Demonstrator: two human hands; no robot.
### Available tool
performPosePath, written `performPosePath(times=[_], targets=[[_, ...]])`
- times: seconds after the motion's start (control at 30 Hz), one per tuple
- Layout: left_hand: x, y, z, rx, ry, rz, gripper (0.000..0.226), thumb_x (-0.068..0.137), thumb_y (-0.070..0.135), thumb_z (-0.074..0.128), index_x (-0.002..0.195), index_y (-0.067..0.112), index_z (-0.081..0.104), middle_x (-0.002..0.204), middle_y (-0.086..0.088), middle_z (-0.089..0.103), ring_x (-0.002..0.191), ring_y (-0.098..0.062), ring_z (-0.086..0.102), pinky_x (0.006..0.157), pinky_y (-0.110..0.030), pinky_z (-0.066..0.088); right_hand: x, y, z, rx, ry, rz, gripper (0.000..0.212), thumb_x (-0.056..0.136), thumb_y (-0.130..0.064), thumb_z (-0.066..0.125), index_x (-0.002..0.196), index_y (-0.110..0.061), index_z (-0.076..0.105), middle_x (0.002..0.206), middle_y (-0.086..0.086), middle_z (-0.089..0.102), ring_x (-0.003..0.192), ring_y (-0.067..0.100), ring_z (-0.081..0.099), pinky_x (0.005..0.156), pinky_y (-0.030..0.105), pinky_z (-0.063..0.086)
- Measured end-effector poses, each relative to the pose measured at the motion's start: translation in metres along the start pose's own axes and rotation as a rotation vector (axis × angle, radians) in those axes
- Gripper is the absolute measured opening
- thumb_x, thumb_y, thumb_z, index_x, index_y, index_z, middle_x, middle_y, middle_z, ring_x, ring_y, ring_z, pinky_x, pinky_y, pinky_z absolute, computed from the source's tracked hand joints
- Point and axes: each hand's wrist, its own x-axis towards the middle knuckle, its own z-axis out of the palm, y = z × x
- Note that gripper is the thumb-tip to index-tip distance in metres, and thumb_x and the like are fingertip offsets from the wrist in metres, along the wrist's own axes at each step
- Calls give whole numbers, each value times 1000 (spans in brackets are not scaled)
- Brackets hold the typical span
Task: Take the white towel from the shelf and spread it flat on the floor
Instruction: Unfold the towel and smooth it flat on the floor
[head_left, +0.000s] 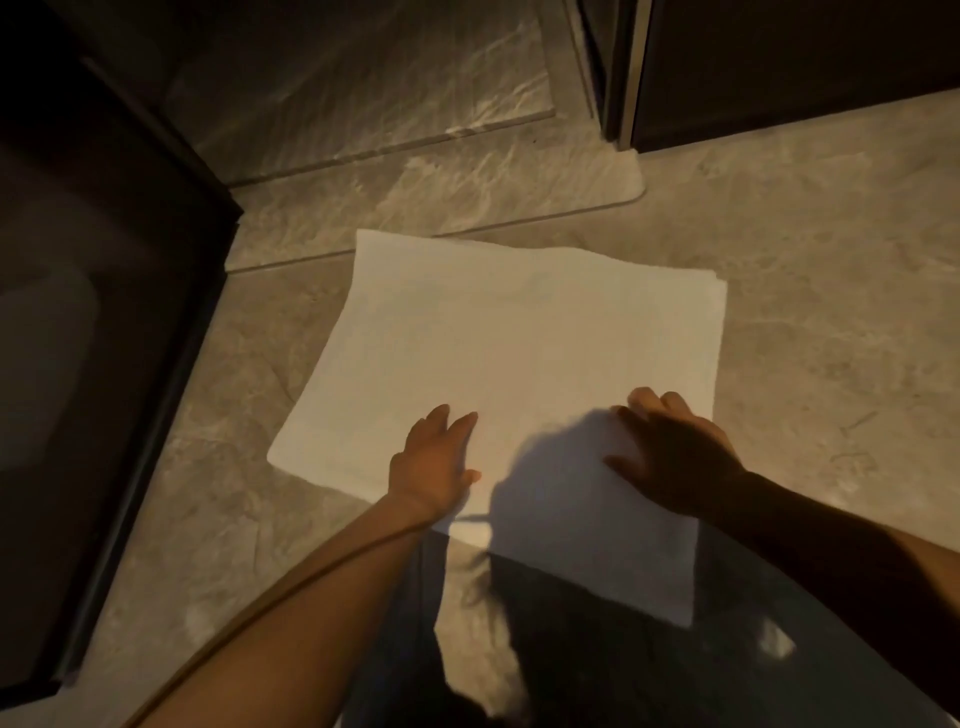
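The white towel (498, 353) lies on the marbled tile floor in the middle of the view, with layered edges showing at its far right corner. My left hand (434, 460) rests palm down on the towel's near edge, fingers apart. My right hand (672, 452) lies on the near right part of the towel, in shadow, fingers spread over the cloth. Whether it pinches a layer is hard to tell. The shelf is not recognisable in this view.
A dark cabinet or furniture block (104, 322) stands along the left. A raised stone step (363, 150) and a thin mat (467, 208) lie beyond the towel. A dark door and metal frame (631, 73) are at the top right. My shadow covers the near floor.
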Motion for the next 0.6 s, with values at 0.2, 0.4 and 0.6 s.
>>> performPosePath(times=[0.2, 0.4, 0.6], targets=[[-5, 8, -10, -111, 101, -48, 60, 91, 24, 50, 146, 28, 27, 158, -5, 13, 145, -24, 11, 115, -44, 20, 17, -9, -9, 38, 38, -43, 47, 87, -47, 50, 124, -18, 48, 128, 9, 47, 110, 28, 49, 89, 44, 46], [-11, 35, 1, -78, 13, -52, 71, 91, 42, 52, 149, 29, 13, 160, -4, 4, 146, -27, 4, 114, -51, 22, 38, 10, -1, 36, -140, 4, 64, 90, -52, 44, 146, -32, 18, 159, 0, 6, 144, 28, 8, 112, 49, 17], [-10, 20, 3, -2, -51, 59, 81, 87, 40, 59, 150, 26, 9, 160, -8, 0, 147, -28, 0, 116, -46, 20, 19, 2, -5, -76, -72, -6, 61, 85, -59, 47, 136, -31, 30, 145, 3, 28, 125, 28, 35, 94, 47, 38]])
